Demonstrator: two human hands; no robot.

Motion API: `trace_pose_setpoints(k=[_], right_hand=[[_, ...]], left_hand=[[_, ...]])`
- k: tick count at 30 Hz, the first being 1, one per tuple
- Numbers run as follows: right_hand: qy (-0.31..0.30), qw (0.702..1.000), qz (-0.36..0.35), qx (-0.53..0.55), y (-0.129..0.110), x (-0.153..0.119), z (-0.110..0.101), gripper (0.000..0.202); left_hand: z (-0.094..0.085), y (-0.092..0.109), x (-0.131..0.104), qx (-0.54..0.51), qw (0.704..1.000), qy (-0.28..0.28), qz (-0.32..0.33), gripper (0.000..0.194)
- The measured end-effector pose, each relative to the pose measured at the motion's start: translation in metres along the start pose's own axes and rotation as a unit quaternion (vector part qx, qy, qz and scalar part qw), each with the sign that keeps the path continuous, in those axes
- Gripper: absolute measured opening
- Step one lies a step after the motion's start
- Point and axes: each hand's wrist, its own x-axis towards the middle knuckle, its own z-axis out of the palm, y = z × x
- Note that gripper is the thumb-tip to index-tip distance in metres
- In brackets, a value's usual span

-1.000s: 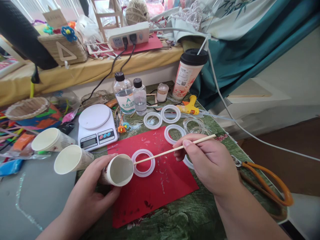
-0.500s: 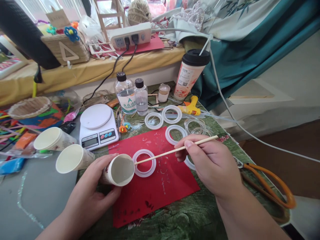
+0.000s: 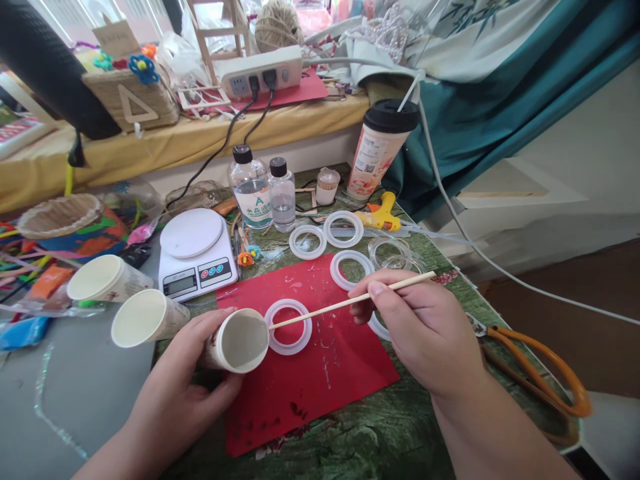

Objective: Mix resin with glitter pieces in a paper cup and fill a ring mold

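Note:
My left hand [image 3: 193,373] is wrapped round a paper cup [image 3: 245,341], tilted so its mouth faces me, with clear-looking liquid inside. In my right hand [image 3: 420,327] a thin wooden stick [image 3: 340,305] is pinched between thumb and fingers. Its far tip reaches the cup's right rim, over the edge of a translucent ring mold [image 3: 303,342]. That mold lies flat on a red sheet [image 3: 350,360]. Behind it are more ring molds, among them one at the sheet's upper right corner [image 3: 336,272], partly near my right fingers. Another ring is mostly hidden beneath my right hand.
Two paper cups [image 3: 145,319] and a white kitchen scale [image 3: 193,250] stand at left. Two clear bottles [image 3: 254,193], a drink cup [image 3: 380,150] and a yellow glue gun [image 3: 385,212] are at the back. Orange-handled scissors [image 3: 545,367] lie right of my right forearm; a white cable [image 3: 450,217] crosses there.

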Motion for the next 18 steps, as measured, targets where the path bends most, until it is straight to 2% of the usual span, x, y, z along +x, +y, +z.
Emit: trace_pose_setpoints(k=[18], right_hand=[[0.004,1.000,-0.011,0.006,0.0015,0.0015,0.0012,0.030]], left_hand=[[0.0008,-0.0003,0.0006,0.006,1.000,0.005,0.008,0.047]])
